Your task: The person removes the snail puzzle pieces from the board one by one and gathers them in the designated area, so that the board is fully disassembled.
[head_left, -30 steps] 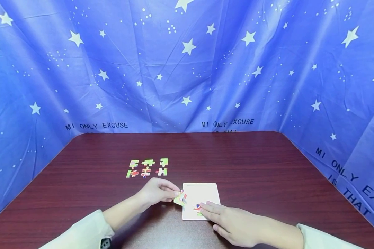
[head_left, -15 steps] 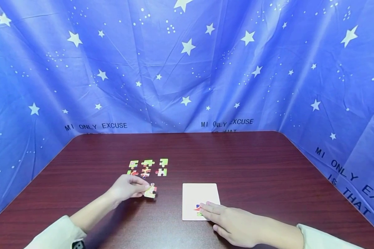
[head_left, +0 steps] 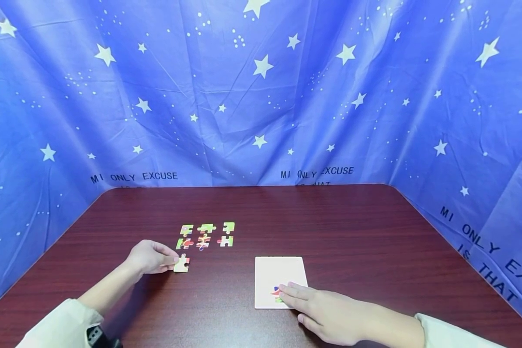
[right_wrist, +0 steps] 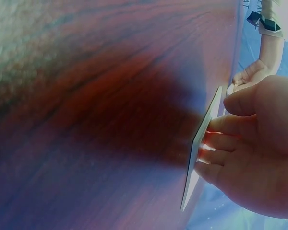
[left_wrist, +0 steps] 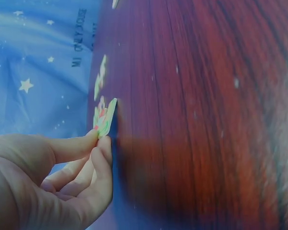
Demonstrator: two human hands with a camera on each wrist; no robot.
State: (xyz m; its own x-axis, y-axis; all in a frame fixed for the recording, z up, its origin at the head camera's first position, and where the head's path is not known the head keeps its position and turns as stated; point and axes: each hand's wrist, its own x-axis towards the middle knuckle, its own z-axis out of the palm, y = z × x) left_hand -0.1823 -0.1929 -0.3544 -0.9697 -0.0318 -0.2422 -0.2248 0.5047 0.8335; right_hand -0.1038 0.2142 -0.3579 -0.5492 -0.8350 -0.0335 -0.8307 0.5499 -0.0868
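My left hand (head_left: 150, 257) pinches a jigsaw puzzle piece (head_left: 182, 264) between thumb and fingers, just in front of the other pieces. In the left wrist view the same puzzle piece (left_wrist: 106, 120) is tilted at the fingertips, close over the table. My right hand (head_left: 326, 309) rests with straight fingers on the lower right part of a pale square board (head_left: 278, 270). Partly under those fingertips is a colored piece (head_left: 275, 292) with blue, red and green; the rest of it is hidden. From the right wrist, the board (right_wrist: 194, 158) shows edge-on against the fingers.
Several puzzle pieces lie in two rows at the left, among them a green one (head_left: 228, 227) at the back right and a red-and-green one (head_left: 184, 242) at the front left. The dark red wooden table (head_left: 352, 232) ends at a blue star-patterned curtain (head_left: 261, 106).
My left hand has moved left, away from the board's left edge, carrying the puzzle piece to just in front of the rows. The right hand and board have stayed in place.
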